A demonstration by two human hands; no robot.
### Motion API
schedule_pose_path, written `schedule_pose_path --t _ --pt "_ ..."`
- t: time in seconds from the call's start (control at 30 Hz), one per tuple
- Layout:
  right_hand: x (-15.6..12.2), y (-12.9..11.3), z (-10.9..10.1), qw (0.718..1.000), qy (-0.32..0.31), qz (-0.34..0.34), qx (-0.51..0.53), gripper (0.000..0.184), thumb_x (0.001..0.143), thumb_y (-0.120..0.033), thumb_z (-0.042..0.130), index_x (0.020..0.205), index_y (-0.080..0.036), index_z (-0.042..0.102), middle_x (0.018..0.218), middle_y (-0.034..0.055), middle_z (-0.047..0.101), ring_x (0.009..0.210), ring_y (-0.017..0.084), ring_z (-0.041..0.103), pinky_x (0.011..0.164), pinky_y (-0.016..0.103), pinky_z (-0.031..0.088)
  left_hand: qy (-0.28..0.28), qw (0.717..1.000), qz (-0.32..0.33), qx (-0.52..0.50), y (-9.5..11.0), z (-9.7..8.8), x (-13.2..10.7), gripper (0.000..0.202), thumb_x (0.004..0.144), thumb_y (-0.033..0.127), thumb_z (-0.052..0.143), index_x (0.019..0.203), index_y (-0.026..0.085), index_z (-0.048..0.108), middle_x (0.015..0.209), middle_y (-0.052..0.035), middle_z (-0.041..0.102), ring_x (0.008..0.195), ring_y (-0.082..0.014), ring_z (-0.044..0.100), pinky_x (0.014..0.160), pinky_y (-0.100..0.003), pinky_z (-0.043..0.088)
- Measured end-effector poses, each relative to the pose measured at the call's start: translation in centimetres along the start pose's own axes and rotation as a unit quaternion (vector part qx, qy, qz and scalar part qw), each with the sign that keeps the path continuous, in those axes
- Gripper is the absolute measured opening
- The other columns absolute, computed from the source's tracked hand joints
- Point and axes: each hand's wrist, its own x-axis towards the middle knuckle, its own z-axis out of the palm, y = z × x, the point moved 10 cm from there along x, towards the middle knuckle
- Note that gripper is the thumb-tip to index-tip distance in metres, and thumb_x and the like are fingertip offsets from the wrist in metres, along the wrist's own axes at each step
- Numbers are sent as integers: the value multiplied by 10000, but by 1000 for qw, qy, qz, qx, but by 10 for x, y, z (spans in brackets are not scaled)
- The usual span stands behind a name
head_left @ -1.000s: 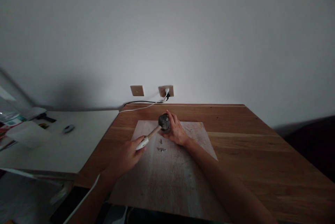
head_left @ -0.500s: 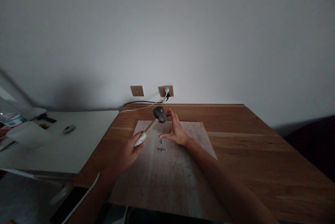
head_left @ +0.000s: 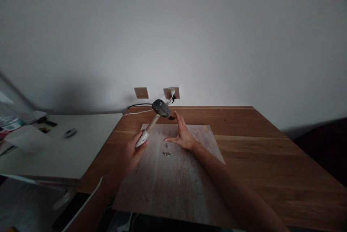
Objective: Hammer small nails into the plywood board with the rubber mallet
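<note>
My left hand is wrapped around the white-wrapped lower end of a mallet with a wooden handle. The mallet's dark head is raised over the far edge of a thin, worn board. To its right, my right hand is open above the board, thumb and fingers spread wide. A small dark round spot shows beside its fingertips; I cannot tell what it is. Several small metal nails or screws lie on the board below the thumb, and a small pointed piece is just above them.
The board lies on a wooden table against a wall. Cables run to a wall socket beside a second plate. On the left, a white table carries papers, a small oval object and a plastic bottle.
The mallet has risen and moved left, its head now farther from my right fingertips. My left hand has shifted slightly up and left with it. My right hand keeps its spread pose.
</note>
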Motion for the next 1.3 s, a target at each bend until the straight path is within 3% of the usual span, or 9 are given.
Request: schedule_pose_path --t 0.27,0.37,0.6,0.73,0.9,1.0,1.13,1.23,1.3 --pt "-1 0 1 1000 -7 11 -11 1387 665 -720 814 1626 -235 -60 1506 218 364 1417 390 401 1163 627 358 -117 989 22 84 -15 36 -5 405 926 358 515 1260 200 680 1133 -113 773 1015 -286 729 870 -356 531" --pt "-1 -1 0 1000 0 4 -16 1387 665 -698 829 1627 -242 -61 1520 215 355 1422 385 396 1163 615 362 -94 991 24 91 -17 35 -3 400 930 364 516 1261 205 677 1137 -118 770 993 -285 735 860 -358 534" --pt "-1 2 3 1000 -14 14 -17 1360 690 -720 798 1629 -233 -58 1522 227 348 1388 384 439 1146 625 379 -1 1000 10 14 -9 7 2 445 920 437 508 1266 195 650 1046 -72 779 949 -254 731 841 -348 558" --pt "-1 1 1 1000 -8 13 -16 1336 700 -740 776 1628 -232 -40 1516 221 353 1396 381 428 1151 626 374 -26 999 19 22 -11 14 -1 451 933 420 498 1293 187 638 1118 -94 768 1001 -261 723 859 -348 545" --pt "-1 1 1 1000 -8 18 -1 1326 699 -709 800 1628 -239 -21 1508 209 358 1384 374 442 1154 609 381 -112 990 31 82 -19 37 -7 345 918 342 537 1198 224 701 1032 -88 781 949 -270 731 831 -339 527" --pt "-1 0 1 1000 -7 19 -11 1296 721 -692 793 1628 -240 -15 1496 199 359 1382 367 440 1161 599 379 -93 993 26 67 -21 34 -7 368 914 344 540 1233 229 683 1083 -89 779 989 -272 727 861 -344 525" --pt "-3 -4 -4 999 13 21 -41 989 895 -571 663 1619 -244 74 1465 177 371 1369 341 446 1157 584 385 -20 999 5 32 -24 18 -4 473 926 442 500 1288 173 643 1101 -110 770 976 -271 729 858 -352 543" --pt "-5 -10 -12 997 40 16 -64 614 978 -366 546 1528 -228 309 1378 159 460 1315 317 475 1113 542 426 22 999 -21 21 -35 9 -2 504 918 479 494 1279 158 637 1033 -94 776 900 -251 735 821 -342 558" --pt "-3 -21 -10 997 12 -5 -79 396 963 -207 494 1359 -213 494 1245 141 556 1224 302 518 1044 497 463 36 999 -34 21 -45 8 -2 490 913 481 491 1252 164 648 1012 -85 779 889 -246 735 818 -342 562"
